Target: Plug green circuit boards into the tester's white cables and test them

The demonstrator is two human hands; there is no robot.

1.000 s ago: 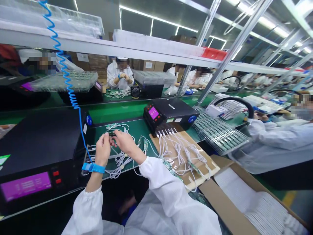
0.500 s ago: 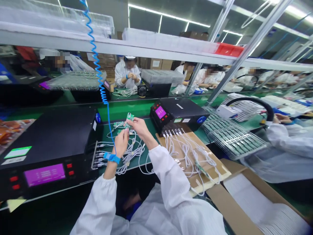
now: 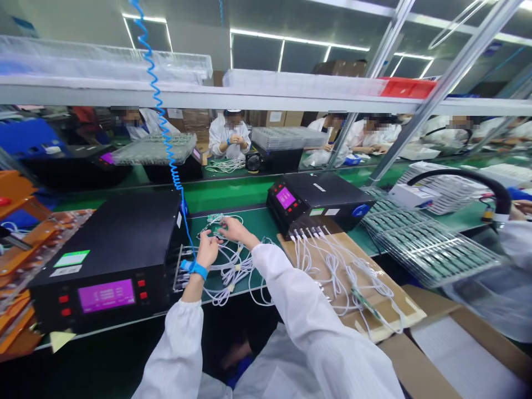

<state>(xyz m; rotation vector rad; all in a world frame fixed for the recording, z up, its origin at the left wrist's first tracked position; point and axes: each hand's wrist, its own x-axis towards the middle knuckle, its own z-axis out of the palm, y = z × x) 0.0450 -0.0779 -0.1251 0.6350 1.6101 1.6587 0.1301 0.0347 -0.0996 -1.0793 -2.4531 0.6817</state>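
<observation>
Near the middle of the bench, my left hand [image 3: 208, 249] is closed with its fingers curled; what it holds, if anything, is too small to make out. A blue wrist strap [image 3: 194, 269] with a coiled blue cord is on that wrist. My right hand [image 3: 235, 229] reaches in from the right, its fingertips pinched on a small green circuit board partly hidden by the fingers. More green circuit boards [image 3: 215, 218] with thin wires lie just beyond both hands. Bundled white cables [image 3: 236, 270] lie on the green mat under and beside my hands.
A black tester [image 3: 112, 244] with a purple screen stands left, and another black tester [image 3: 320, 197] stands right. White cables run from it over a cardboard sheet [image 3: 332, 249]. Trays of boards [image 3: 432, 241] and an open carton [image 3: 469, 332] are further right. Co-workers sit opposite.
The circuit board that was raised between my hands is now lower, by the other boards. My hands have moved slightly apart. The camera view has shifted left and up.
</observation>
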